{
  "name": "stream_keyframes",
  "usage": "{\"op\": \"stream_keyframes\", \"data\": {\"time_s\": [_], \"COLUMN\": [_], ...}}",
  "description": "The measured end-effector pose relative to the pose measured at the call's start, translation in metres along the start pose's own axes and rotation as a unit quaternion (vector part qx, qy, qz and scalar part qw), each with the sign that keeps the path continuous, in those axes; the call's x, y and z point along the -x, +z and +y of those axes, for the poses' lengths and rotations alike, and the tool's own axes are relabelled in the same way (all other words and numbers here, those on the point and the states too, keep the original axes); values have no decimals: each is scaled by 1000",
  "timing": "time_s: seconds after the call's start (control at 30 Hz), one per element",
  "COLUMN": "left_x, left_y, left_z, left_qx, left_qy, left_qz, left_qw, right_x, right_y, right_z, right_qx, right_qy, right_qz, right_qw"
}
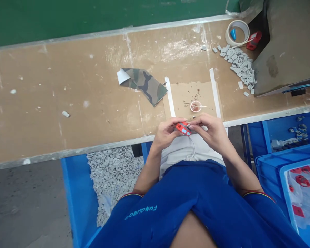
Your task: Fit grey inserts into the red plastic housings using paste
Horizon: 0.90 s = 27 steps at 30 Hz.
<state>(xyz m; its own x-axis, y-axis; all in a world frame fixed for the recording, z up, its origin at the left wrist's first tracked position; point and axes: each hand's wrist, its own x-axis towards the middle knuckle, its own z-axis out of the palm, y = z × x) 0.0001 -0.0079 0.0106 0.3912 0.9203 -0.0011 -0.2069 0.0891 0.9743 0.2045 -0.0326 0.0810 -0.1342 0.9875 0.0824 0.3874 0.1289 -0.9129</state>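
My left hand (166, 132) is closed around a small red toy car (183, 128) with light blue windows and a grey patch on top, at the table's front edge. My right hand (209, 131) is pinched at the car's right end; whatever lies between its fingertips is too small to make out. Just beyond the hands a small round cup (195, 106) holds a reddish-brown substance, with a thin white stick across it. Dark crumbs surround the cup on a cardboard patch (179, 100) between two white tape strips.
A camouflage-patterned piece (147, 84) lies left of the cup. Small grey pieces (239, 63) are heaped at right, below a tape roll (228, 38) and near a leaning board (286, 44). Under the table are a bin of grey pieces (116, 175) and a blue crate (271, 172).
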Motion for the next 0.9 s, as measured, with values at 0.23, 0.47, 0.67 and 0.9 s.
{"op": "stream_keyframes", "data": {"time_s": [0.23,0.47,0.67,0.9], "left_x": [1,2,5,3], "left_y": [0,3,1,-5], "left_z": [1,1,-1,0], "left_qx": [-23,-62,-85,-84], "left_qy": [6,33,52,71], "left_qz": [4,6,11,-51], "left_qw": [1000,998,995,993], "right_x": [2,12,17,17], "right_y": [1,13,19,1], "right_z": [-8,-9,-9,0], "right_qx": [98,152,127,11], "right_qy": [-23,-21,-15,-14], "right_qz": [-9,24,32,-31], "right_qw": [995,988,991,999]}}
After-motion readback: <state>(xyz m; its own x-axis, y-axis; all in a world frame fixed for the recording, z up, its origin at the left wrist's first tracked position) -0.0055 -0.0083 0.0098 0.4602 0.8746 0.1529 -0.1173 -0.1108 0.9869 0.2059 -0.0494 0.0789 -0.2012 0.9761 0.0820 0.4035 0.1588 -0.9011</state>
